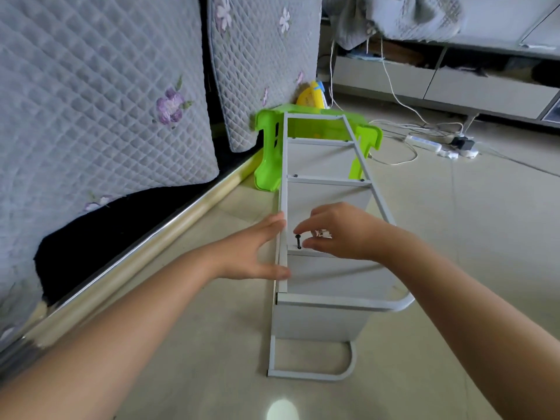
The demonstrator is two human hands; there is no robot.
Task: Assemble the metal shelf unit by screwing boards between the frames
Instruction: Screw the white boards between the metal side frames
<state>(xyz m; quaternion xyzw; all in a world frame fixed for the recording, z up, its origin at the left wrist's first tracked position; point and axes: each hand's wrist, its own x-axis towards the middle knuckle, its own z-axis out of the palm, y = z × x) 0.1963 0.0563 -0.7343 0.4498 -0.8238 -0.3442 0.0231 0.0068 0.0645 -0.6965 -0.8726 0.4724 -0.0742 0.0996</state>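
The white metal shelf unit point(325, 301) lies on its side on the floor, with white boards between its two frames. My left hand point(260, 250) rests flat against the outer side of the left frame rail point(282, 237), fingers straight. My right hand point(339, 231) pinches a black screw point(298, 241) that stands upright on the end of a cross bar point(306, 253) beside that rail. Something small and shiny sits in the right palm; I cannot tell what it is. Two farther cross bars carry dark screw heads.
A green plastic stool point(266, 153) lies at the shelf's far end, with a yellow object behind it. Quilted grey cushions point(100, 95) and a sofa edge run along the left. White cables and a power strip point(424, 144) lie on the tiled floor at the right.
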